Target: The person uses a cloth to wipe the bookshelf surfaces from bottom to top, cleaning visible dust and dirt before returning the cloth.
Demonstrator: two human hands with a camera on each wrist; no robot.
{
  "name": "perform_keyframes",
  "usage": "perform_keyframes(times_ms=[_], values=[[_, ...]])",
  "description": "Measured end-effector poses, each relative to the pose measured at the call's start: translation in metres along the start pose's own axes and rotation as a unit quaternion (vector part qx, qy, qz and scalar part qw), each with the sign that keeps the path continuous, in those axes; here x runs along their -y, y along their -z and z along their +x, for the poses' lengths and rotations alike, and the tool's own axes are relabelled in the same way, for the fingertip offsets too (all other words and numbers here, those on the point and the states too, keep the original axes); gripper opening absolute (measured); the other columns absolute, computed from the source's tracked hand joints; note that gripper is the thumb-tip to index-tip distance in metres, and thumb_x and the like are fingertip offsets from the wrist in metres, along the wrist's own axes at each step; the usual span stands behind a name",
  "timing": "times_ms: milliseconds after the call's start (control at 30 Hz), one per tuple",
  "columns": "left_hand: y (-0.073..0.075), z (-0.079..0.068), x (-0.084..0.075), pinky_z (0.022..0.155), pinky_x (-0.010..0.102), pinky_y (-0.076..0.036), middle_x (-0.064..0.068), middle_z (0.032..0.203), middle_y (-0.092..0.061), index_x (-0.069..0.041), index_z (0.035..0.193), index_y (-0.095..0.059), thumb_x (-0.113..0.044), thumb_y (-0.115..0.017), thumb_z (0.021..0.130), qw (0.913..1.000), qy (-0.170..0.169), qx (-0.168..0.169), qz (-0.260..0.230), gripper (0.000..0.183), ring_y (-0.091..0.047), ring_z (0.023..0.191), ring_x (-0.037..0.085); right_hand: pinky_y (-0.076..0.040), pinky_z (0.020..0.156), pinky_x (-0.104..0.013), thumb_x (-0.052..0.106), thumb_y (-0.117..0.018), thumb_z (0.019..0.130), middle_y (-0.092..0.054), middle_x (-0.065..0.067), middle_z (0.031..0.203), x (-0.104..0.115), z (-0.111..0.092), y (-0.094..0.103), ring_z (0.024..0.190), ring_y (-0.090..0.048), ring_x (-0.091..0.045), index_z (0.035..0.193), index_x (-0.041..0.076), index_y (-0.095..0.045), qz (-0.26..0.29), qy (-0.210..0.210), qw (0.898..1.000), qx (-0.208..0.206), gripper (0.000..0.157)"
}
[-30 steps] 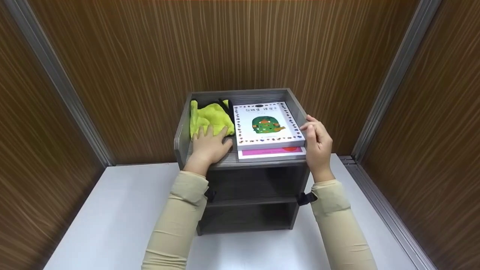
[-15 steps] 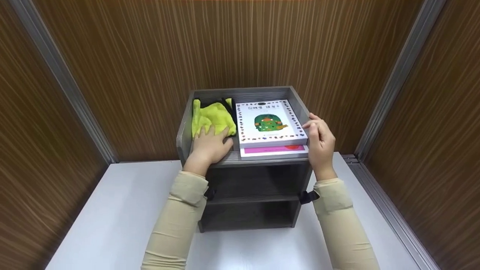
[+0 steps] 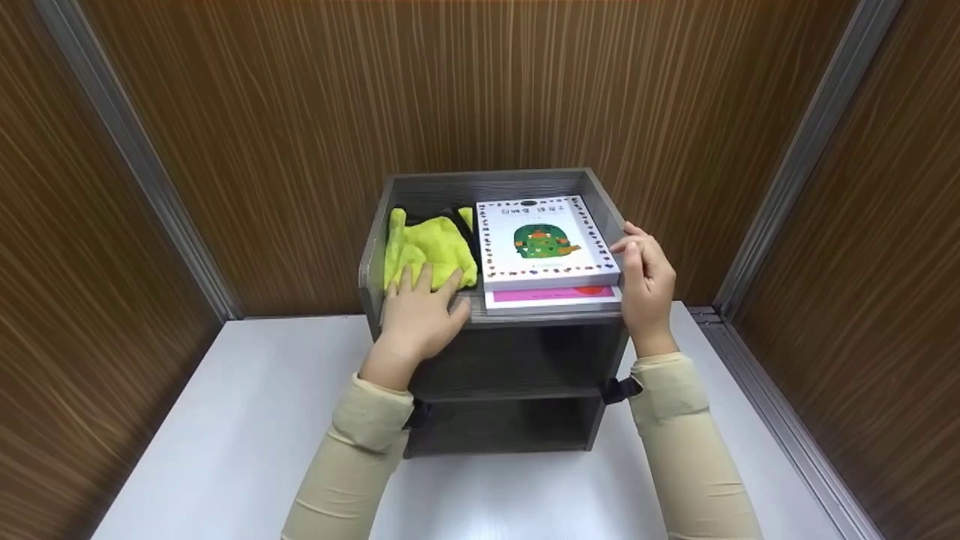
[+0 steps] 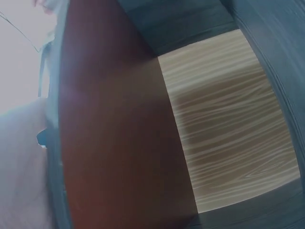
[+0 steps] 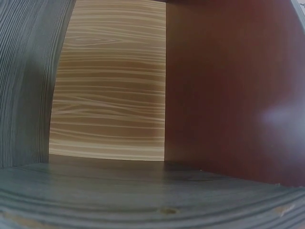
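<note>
In the head view, a small grey wood-grain shelf unit (image 3: 517, 391) has an open tray-like top. My left hand (image 3: 421, 319) rests on the front part of a yellow-green plush cloth piece (image 3: 439, 244) with black parts, fingers spread. That piece lies in the left half of the top. To its right, a white book (image 3: 544, 240) with a green picture lies on a pink-and-white book (image 3: 553, 298). My right hand (image 3: 649, 289) holds the front part of the unit's right side panel (image 3: 602, 202), with fingers bent over its edge. Both wrist views show only shelf compartments, not the fingers at work.
The unit stands on a white table (image 3: 262, 420). Behind it rises a brown wood-grain wall (image 3: 487, 90), with another wall (image 3: 862, 262) at the right. Below the top are two open compartments, with a middle shelf board (image 3: 517, 394) between them.
My left hand and the plush cloth piece have slid slightly toward the unit's front edge. The right hand keeps its place on the side panel. The whole view has shifted a little.
</note>
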State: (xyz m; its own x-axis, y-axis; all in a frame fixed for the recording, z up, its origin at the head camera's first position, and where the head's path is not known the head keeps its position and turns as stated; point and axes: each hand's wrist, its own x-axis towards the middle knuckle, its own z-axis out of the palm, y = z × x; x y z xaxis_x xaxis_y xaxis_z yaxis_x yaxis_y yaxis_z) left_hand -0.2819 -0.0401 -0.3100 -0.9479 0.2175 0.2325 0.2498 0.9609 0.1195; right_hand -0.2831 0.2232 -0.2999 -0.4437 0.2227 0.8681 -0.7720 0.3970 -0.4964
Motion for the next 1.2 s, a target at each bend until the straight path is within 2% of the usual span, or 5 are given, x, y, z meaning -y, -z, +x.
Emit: perform_keyframes(times_ms=[233,467,900,1067,1200], values=[[-0.004,-0.02,-0.003,0.096,0.051,-0.01,0.013,0.136,-0.023,-0.031,0.131,-0.03,-0.05,-0.028,0.082,0.999,-0.012,-0.043,0.012,0.052,-0.011,0.123,0.037,-0.032,0.09,-0.03,0.004,-0.038,0.084,-0.055,-0.023,0.098,0.001,0.002,0.0,0.106,-0.045,-0.024,0.075,-0.007,-0.054,0.006,-0.018,1.0,0.002,0.021],[-0.008,-0.037,-0.003,0.096,0.05,-0.008,0.012,0.135,-0.024,-0.032,0.13,-0.031,-0.051,-0.032,0.082,0.9966,-0.02,-0.077,0.021,0.052,-0.011,0.124,0.035,-0.032,0.09,-0.03,0.003,-0.039,0.084,-0.056,-0.022,0.094,-0.002,0.002,-0.001,0.106,-0.045,-0.024,0.075,-0.007,-0.054,0.007,-0.017,1.0,-0.001,0.021],[-0.012,-0.06,-0.01,0.094,0.052,-0.014,0.016,0.132,-0.027,-0.029,0.129,-0.035,-0.052,-0.036,0.079,0.9917,-0.041,-0.116,0.036,0.055,-0.015,0.121,0.038,-0.032,0.09,-0.03,0.004,-0.038,0.084,-0.054,-0.025,0.096,-0.001,0.002,0.0,0.105,-0.045,-0.028,0.074,-0.009,-0.053,0.011,-0.018,1.0,-0.008,0.022],[-0.008,-0.06,-0.014,0.092,0.053,-0.017,0.018,0.131,-0.029,-0.028,0.129,-0.035,-0.052,-0.036,0.079,0.9937,-0.03,-0.103,0.035,0.055,-0.018,0.119,0.042,-0.032,0.09,-0.029,0.004,-0.038,0.084,-0.054,-0.024,0.098,0.0,0.0,-0.001,0.105,-0.046,-0.026,0.074,-0.009,-0.054,0.01,-0.026,1.0,-0.008,0.023],[-0.003,-0.054,-0.017,0.091,0.055,-0.018,0.019,0.13,-0.03,-0.029,0.13,-0.034,-0.055,-0.031,0.08,0.9959,-0.014,-0.082,0.036,0.056,-0.019,0.118,0.044,-0.032,0.09,-0.029,0.004,-0.038,0.084,-0.054,-0.023,0.1,0.002,0.0,-0.001,0.105,-0.046,-0.023,0.074,-0.008,-0.054,0.012,-0.031,0.999,-0.009,0.022]])
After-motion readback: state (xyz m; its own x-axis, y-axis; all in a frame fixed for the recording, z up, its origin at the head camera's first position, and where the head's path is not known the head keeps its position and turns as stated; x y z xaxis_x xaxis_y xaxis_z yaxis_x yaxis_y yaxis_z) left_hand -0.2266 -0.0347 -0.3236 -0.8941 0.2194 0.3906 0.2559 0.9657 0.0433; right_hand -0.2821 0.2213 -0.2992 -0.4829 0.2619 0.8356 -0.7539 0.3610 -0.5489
